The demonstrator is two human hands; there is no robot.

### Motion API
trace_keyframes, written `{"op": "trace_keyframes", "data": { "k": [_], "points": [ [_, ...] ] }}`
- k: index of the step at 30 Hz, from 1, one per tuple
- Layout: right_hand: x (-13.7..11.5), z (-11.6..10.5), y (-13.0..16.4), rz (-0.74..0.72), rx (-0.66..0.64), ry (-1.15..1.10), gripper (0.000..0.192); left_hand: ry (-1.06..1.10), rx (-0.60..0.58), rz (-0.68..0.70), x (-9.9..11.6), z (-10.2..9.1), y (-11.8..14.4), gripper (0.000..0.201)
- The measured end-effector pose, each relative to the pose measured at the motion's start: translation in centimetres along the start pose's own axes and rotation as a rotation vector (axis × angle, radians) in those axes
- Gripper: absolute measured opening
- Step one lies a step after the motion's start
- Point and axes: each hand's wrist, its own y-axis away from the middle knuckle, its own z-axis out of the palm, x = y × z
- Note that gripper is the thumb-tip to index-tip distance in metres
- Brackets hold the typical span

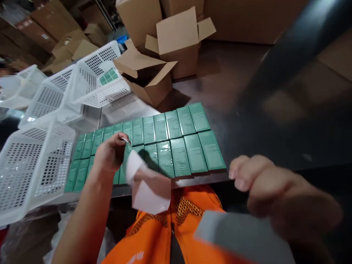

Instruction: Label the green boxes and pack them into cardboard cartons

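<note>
— Boxes: where is the one in hand?

— The left hand (110, 154) pinches a green box (127, 156) with a white sheet (150, 190), over the near edge of the rows of green boxes (176, 141) on the table (275, 139). Its long axis runs away from the person, like the rows.

— And the right hand (277, 194)?

— Closed on a blurred grey block (244, 238), nearer the body, well apart from the rows. The left is nearer.

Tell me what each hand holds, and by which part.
Left hand pinches a white paper strip by its upper end, over the green boxes. Right hand grips a blurred grey block along its top edge.
</note>
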Motion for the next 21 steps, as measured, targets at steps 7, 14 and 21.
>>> {"op": "trace_keyframes", "data": {
  "k": [7,14,21],
  "points": [
    [4.5,-1.7,-8.6,0.387,-0.219,0.001,0.02,-0.271,-0.429,-0.063,-0.1,6.8,2.8,0.04],
    [6.9,-1.0,-9.8,0.492,-0.307,-0.019,0.02,-0.43,-0.564,-0.021,-1.5,9.6,3.9,0.039],
    [7.7,-0.6,-9.0,0.375,-0.328,0.347,0.012,-0.318,-0.536,-0.091,-3.1,11.8,4.6,0.037]
  ]
}}
